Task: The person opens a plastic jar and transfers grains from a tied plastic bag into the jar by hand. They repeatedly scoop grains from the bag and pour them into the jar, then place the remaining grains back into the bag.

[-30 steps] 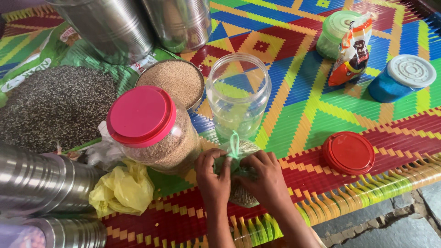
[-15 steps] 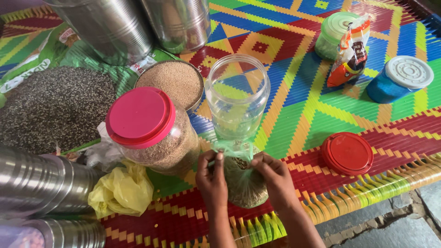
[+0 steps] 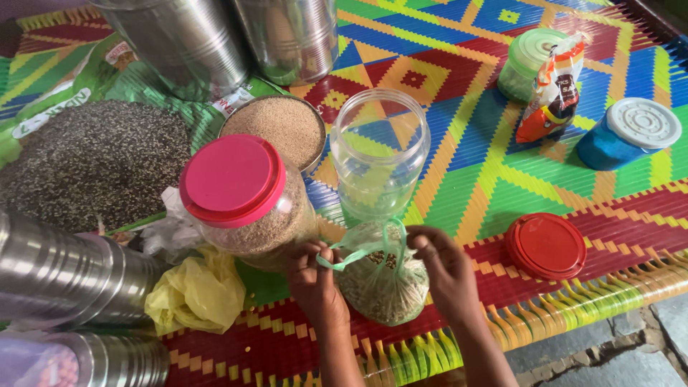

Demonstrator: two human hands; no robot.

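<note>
A small clear-green plastic bag of seeds (image 3: 383, 283) rests on the woven, many-coloured mat (image 3: 487, 179). My left hand (image 3: 312, 276) pinches one side of the bag's mouth and my right hand (image 3: 444, 269) grips the other, pulling the green handles apart so the seeds show. Just behind the bag stands an empty clear plastic jar (image 3: 380, 154) with no lid. Its likely lid, a red round one (image 3: 545, 245), lies flat on the mat to the right.
A pink-lidded jar of grain (image 3: 244, 197) stands left of the bag, a crumpled yellow bag (image 3: 197, 294) below it. Steel containers (image 3: 64, 269) lie at left; steel tins (image 3: 179, 39) at top. Dark seeds (image 3: 93, 161) heap on a green sack; a steel bowl of grain (image 3: 276, 129) beside. Blue jar (image 3: 627, 132), green jar (image 3: 530, 61), snack packet (image 3: 552, 89) at right.
The bag was knotted shut under both hands a second ago; its tie has come loose and my hands have drawn apart, opening the mouth. The view shifted slightly down.
</note>
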